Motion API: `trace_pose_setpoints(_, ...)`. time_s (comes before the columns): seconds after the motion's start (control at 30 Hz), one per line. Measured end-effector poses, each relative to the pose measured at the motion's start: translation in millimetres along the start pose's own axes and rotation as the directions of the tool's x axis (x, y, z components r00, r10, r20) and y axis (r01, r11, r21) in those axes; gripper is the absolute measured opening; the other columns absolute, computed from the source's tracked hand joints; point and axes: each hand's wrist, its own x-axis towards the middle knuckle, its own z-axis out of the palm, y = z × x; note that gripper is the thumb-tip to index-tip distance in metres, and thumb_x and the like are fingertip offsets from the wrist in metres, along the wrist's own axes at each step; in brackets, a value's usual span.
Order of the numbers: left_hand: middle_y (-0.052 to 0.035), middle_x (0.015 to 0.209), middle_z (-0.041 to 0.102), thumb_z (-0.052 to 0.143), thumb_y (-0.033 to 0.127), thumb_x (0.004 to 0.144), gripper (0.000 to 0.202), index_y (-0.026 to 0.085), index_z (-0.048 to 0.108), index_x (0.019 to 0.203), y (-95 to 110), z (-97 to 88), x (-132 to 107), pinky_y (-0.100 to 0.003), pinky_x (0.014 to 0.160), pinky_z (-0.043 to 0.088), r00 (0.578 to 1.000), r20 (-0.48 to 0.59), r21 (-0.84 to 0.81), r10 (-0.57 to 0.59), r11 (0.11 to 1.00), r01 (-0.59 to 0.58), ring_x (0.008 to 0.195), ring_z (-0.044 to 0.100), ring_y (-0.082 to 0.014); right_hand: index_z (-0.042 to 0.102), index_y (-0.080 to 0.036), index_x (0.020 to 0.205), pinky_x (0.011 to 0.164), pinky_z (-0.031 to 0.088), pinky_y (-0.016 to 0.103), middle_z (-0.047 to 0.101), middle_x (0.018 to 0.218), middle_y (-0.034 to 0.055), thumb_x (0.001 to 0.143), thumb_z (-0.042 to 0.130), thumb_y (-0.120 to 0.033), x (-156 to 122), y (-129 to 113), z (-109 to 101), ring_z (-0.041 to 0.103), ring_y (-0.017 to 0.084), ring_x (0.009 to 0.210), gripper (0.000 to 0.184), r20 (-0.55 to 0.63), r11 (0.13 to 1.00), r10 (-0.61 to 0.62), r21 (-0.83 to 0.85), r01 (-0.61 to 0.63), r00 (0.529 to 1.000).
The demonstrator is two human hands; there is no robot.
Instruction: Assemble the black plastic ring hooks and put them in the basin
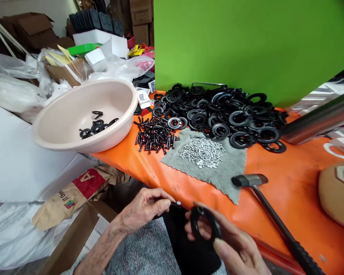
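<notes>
Between thumb and fingertips, my left hand (149, 208) pinches a small dark piece (176, 205) with a pale tip, like the short black posts on the table. My right hand (232, 240) grips a black ring (193, 223) by its edge, its round opening facing me. The two hands are close together over my lap, with the small piece and the ring a little apart. Beyond them lies a grey cloth (186, 166) bearing a heap of small silver pins (203, 151). To its left is a pile of short black posts (153, 135), and behind it a large heap of black rings (215, 110).
A beige basin (54, 133) holding several black rings stands at the table's left edge. A hammer (272, 214) lies on the orange table cover (304, 172) at right, near a slanted metal tube (323, 112). A green panel (246, 42) stands behind; an open cardboard box (65, 229) is below left.
</notes>
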Motion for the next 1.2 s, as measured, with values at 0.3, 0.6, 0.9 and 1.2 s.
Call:
trace_pose_setpoints(0.3, 0.0012, 0.067, 0.053, 0.067, 0.046, 0.082, 0.037, 0.011, 0.068, 0.092, -11.4, 9.4, 14.2, -0.021, 0.059, 0.036, 0.938, -0.343, 0.003, 0.047, 0.999, -0.049, 0.060, 0.044, -0.0083, 0.045, -0.023, 0.126, 0.091, 0.052, 0.047, 0.069, 0.114, 0.0120, 0.087, 0.056, -0.054, 83.8, 14.2, 17.9, 0.066, 0.026, 0.102, 0.051, -0.239, 0.793, -0.452, -0.549, 0.264, 0.859)
trace_pose_setpoints(0.6, -0.0021, 0.077, 0.060, 0.060, 0.032, 0.086, 0.022, 0.012, 0.067, 0.091, -15.3, 15.3, 23.1, -0.022, 0.063, 0.039, 0.923, -0.360, 0.120, 0.132, 0.988, -0.095, 0.066, 0.048, -0.0104, 0.061, -0.010, 0.102, 0.067, 0.049, 0.056, 0.064, 0.100, 0.0228, 0.087, 0.054, -0.059, 63.6, 33.2, 4.2, 0.060, 0.040, 0.087, 0.052, -0.025, 0.067, -0.708, -0.997, 0.032, 0.706)
trace_pose_setpoints(0.9, -0.0035, 0.083, 0.060, 0.053, 0.026, 0.090, 0.020, 0.014, 0.068, 0.092, -2.7, 25.1, 24.4, -0.028, 0.071, 0.043, 0.959, -0.165, 0.392, 0.230, 0.908, -0.151, 0.074, 0.054, -0.0146, 0.069, -0.024, 0.101, 0.075, 0.057, 0.029, 0.073, 0.094, 0.0045, 0.089, 0.058, -0.042, 58.8, -7.7, 12.5, 0.069, 0.020, 0.086, 0.024, -0.018, 0.799, -0.376, -0.513, 0.314, 0.926)
trace_pose_setpoints(1.2, -0.0131, 0.123, 0.052, 0.071, 0.028, 0.079, 0.049, 0.016, 0.054, 0.123, -7.9, 47.9, 52.8, -0.053, 0.106, 0.037, 0.958, -0.126, 0.721, 0.256, 0.688, -0.089, 0.117, 0.045, -0.0314, 0.068, -0.022, 0.090, 0.072, 0.055, 0.022, 0.068, 0.086, 0.0028, 0.067, 0.075, -0.061, 33.8, -4.8, -25.7, 0.063, 0.017, 0.079, 0.046, -0.388, 0.975, -0.005, -0.205, -0.081, 0.922)
